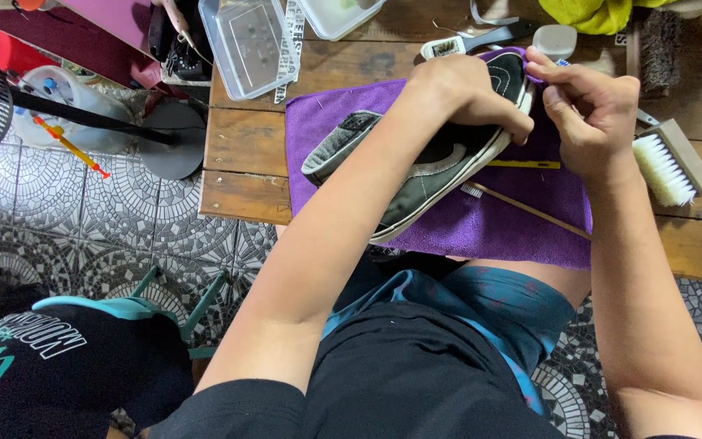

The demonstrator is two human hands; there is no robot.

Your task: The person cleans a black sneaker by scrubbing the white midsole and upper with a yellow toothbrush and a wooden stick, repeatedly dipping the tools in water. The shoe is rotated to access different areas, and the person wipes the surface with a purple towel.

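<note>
Black cloth fills the bottom of the frame, the person's shirt and lap, with both forearms stretching up from it toward the middle. Follow the left arm and you reach the left hand (469, 93), its grip clenched over the toe end of a dark sneaker (416, 175), pinning it down. The shoe lies on its side across a purple cloth (481, 223) in the centre, heel toward the left, white sole edge facing us. Just beside it, upper right of centre, the right hand (591, 114) is pinched shut on something small at the toe; I cannot tell what it grips, maybe a fold of cloth, but it sits right against the rubber edge.

My read: this is the detail stage of cleaning the shoe, working the toe rim. The next move calls for a steady left hold while the right rubs along the sole edge, turning the shoe as it goes.

Below the shoe a thin wooden-handled toothbrush (526, 207) lies on the cloth. At the right edge rests a white-bristled scrub brush (672, 162) on the wooden worktop (237, 154). Farther up, clear plastic containers (245, 41) sit at the top, and a fan stand (168, 138) stands on the patterned tile floor (83, 219) at left.
</note>
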